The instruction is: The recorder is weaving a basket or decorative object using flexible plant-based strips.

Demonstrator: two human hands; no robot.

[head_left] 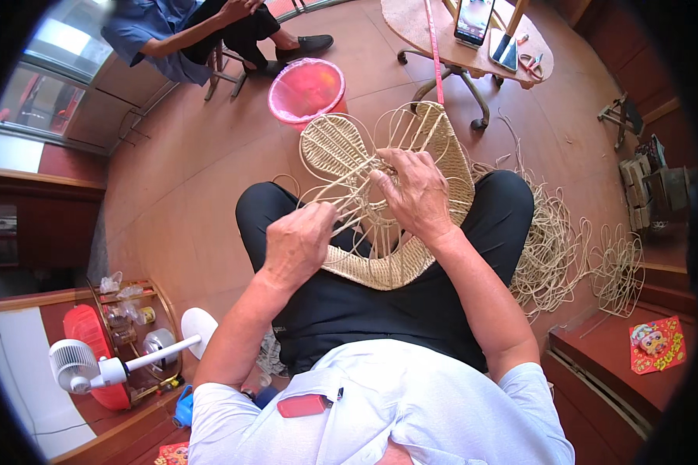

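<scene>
Sits with a woven straw-coloured cord piece (399,267) resting across a pair of black trousers (364,322), straight ahead of the body and between both hands. Grasps a bundle of bare strands (349,225) in the left hand (301,239), with fingers curled in toward the palm, at the left side of the piece. Pinches with thumb and forefinger of the right hand (416,192) by the meeting point (369,165) of the strands, with the back of the hand turned up; cannot tell exactly what strand inside that pinch. Has that meeting point just at the right fingertips, but up and to the right of the left hand: nearer to the right, with the left lower and closer to the body. Sees the strands' long axis slanting from the left fist forward and rightward. Beyond, continues into a leaf-shaped woven lobe (337,143), slanting forward and left; to the right, into a broad woven panel (459,170); nearest the body, into a curved woven band (364,271). On the tiled floor (202,201), loose coils of cord (554,252) to the right; ahead, a lined bin (308,89).
</scene>
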